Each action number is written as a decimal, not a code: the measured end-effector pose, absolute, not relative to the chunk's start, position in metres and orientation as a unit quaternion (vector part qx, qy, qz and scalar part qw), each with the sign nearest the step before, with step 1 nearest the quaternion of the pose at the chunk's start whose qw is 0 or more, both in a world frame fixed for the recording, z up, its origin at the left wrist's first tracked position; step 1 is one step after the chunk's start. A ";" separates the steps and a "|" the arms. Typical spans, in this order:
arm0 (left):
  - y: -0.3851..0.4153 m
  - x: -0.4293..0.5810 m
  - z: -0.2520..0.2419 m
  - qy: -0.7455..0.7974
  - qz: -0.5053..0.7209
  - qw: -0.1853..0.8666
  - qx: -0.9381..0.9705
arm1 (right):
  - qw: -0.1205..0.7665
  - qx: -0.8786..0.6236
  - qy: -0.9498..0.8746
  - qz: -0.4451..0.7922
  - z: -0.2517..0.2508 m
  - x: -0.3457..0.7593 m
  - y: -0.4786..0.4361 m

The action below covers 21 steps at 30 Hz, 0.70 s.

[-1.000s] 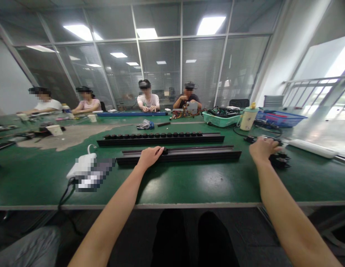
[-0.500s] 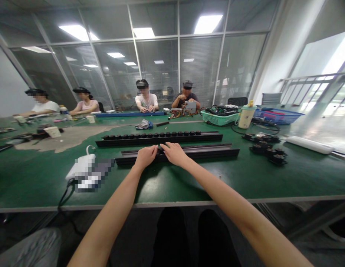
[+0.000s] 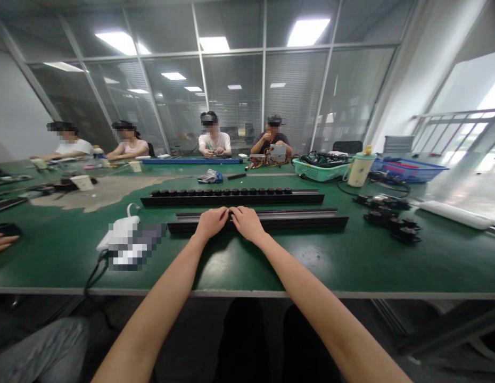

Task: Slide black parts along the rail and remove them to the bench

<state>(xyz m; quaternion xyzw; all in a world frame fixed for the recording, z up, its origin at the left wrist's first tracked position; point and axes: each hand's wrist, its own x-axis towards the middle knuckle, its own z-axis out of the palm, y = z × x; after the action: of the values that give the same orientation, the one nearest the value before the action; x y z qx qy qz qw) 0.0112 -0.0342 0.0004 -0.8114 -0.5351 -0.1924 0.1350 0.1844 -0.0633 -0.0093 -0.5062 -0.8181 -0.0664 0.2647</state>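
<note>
A long black channel rail (image 3: 303, 223) with a silvery inner strip lies crosswise in front of me. Over its middle, my left hand (image 3: 212, 222) and my right hand (image 3: 248, 223) meet with fingers curled and closed. A small black part (image 3: 230, 214) shows between the fingertips, pinched from both sides; most of it is hidden. Behind this rail is a second black rail (image 3: 231, 200), carrying a row of several small black round-topped parts. More black parts (image 3: 405, 229) of a similar look lie loose on the table to the right.
Left of the near rail are a white device (image 3: 118, 234) with a cable and a blurred flat item (image 3: 143, 247). A green basket (image 3: 321, 171), a cream cup (image 3: 361, 170) and a blue basket (image 3: 415, 171) stand behind right. Another person's hand (image 3: 3, 242) rests at the left edge; several people sit opposite.
My right hand's fingers, more outstretched before, are now curled in around the small black part. My left hand stays at the same place on the rail. Another person's hand has appeared at far left.
</note>
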 end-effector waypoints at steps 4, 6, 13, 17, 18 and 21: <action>-0.035 0.011 0.000 -0.536 -0.196 0.132 -0.811 | 0.285 -0.505 -0.812 -0.064 -0.012 0.184 -0.063; -0.035 0.011 0.000 -0.536 -0.198 0.130 -0.810 | 0.296 -0.502 -0.810 -0.060 -0.013 0.183 -0.062; -0.034 0.011 0.000 -0.538 -0.203 0.122 -0.809 | 0.349 -0.471 -0.810 -0.019 -0.020 0.176 -0.062; -0.034 0.011 -0.001 -0.538 -0.205 0.119 -0.809 | 0.346 -0.475 -0.809 -0.013 -0.020 0.175 -0.066; -0.034 0.011 -0.001 -0.538 -0.205 0.118 -0.809 | 0.344 -0.479 -0.808 -0.013 -0.019 0.174 -0.067; -0.033 0.011 -0.001 -0.539 -0.206 0.116 -0.809 | 0.334 -0.495 -0.802 -0.011 -0.016 0.174 -0.070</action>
<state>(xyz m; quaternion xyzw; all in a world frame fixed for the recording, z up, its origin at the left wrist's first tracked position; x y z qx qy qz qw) 0.0111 -0.0334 -0.0007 -0.8085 -0.5389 -0.2060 0.1159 0.1741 -0.0701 -0.0164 -0.4954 -0.8020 -0.0115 0.3336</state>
